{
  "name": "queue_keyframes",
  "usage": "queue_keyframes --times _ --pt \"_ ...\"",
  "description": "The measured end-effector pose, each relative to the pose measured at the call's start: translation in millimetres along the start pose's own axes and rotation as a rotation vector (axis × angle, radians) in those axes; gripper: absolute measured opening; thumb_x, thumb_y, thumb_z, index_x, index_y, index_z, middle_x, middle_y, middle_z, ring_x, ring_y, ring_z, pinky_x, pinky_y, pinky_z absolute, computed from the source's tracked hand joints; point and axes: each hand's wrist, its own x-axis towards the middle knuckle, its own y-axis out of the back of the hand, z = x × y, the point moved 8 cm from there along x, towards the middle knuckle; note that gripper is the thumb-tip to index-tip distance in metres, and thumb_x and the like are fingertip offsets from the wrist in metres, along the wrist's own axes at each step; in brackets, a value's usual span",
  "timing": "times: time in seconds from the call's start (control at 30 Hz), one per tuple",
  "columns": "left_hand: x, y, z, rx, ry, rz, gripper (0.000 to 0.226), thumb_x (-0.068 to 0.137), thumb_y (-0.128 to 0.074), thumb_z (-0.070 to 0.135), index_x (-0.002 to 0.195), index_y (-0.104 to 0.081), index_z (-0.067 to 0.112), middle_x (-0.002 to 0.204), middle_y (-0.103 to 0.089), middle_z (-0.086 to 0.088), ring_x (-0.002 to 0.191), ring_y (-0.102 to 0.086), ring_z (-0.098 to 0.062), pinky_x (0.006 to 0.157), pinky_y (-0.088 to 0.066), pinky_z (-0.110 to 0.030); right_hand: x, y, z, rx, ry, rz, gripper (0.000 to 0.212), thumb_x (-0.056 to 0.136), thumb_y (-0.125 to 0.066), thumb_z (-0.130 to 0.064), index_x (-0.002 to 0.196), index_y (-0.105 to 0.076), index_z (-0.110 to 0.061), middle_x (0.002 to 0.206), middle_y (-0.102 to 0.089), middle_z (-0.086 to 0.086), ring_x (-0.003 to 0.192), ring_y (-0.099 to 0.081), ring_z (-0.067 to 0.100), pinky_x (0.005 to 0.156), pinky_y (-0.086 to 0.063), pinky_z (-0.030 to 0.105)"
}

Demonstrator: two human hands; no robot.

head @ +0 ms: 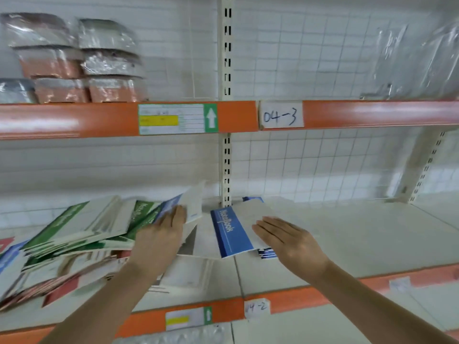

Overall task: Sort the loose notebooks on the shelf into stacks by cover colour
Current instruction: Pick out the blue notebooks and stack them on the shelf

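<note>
A messy pile of loose notebooks [74, 234] with green, blue and red covers lies on the left of the white shelf [360, 234]. My left hand [159, 242] rests on this pile, fingers on a blue-and-white notebook [191, 204] that tilts up at the pile's right end. To the right sits a small stack of blue notebooks [231, 232], the top one printed "NoteBook". My right hand [290, 242] lies flat, fingers together, on the white part of that top cover. Whether the left hand grips its notebook is blurred.
An orange shelf beam [372, 112] with a "04-3" label runs above. Plastic-wrapped packs [74, 63] stand on the upper shelf at left. A slotted upright [226, 165] rises behind the blue stack. The lower orange edge [310, 299] carries a "04-2" label.
</note>
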Motion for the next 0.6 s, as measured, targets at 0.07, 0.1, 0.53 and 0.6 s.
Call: queue_keyframes --times 0.07,0.1,0.53,0.6 --pt "16.6 -5.8 34.0 -0.047 -0.021 0.026 0.028 0.077 -0.045 -0.003 0.101 -0.058 0.003 0.061 -0.061 -0.009 0.043 -0.057 -0.018 0.033 -0.034 -0.022 -19.9 6.8 29.6 -0.028 -0.022 0.001 0.053 0.099 -0.019 -0.001 0.111 -0.070 -0.006 0.112 -0.070 0.008 0.103 -0.067 0.022 0.101 -0.043 0.033" --pt "23.9 -8.6 49.6 -0.070 -0.028 0.034 0.029 0.076 -0.046 -0.002 0.103 -0.056 0.003 0.063 -0.063 -0.008 0.044 -0.058 -0.018 0.033 -0.034 -0.021 -27.7 8.8 43.4 -0.032 -0.037 -0.004 0.053 0.100 -0.018 -0.002 0.111 -0.071 -0.006 0.111 -0.070 0.008 0.103 -0.067 0.021 0.100 -0.043 0.033" --pt "72.3 -36.9 137.4 -0.122 0.010 -0.045 0.040 0.085 -0.021 -0.005 0.108 -0.052 0.007 0.066 -0.063 -0.002 0.044 -0.054 -0.013 0.035 -0.030 -0.020 -56.5 -71.6 133.8 0.133 -0.186 -0.285 0.057 0.055 -0.080 0.009 0.108 -0.073 -0.011 0.106 -0.072 0.002 0.096 -0.070 0.018 0.087 -0.054 0.034" --pt "76.7 -33.8 141.8 -0.135 -0.009 -0.029 0.038 0.079 -0.030 -0.006 0.107 -0.053 0.006 0.069 -0.067 -0.003 0.045 -0.057 -0.013 0.034 -0.032 -0.021 -56.9 -87.5 130.3 0.176 -0.159 -0.383 0.045 0.065 -0.077 -0.006 0.108 -0.073 -0.019 0.105 -0.072 -0.004 0.094 -0.070 0.012 0.083 -0.055 0.028"
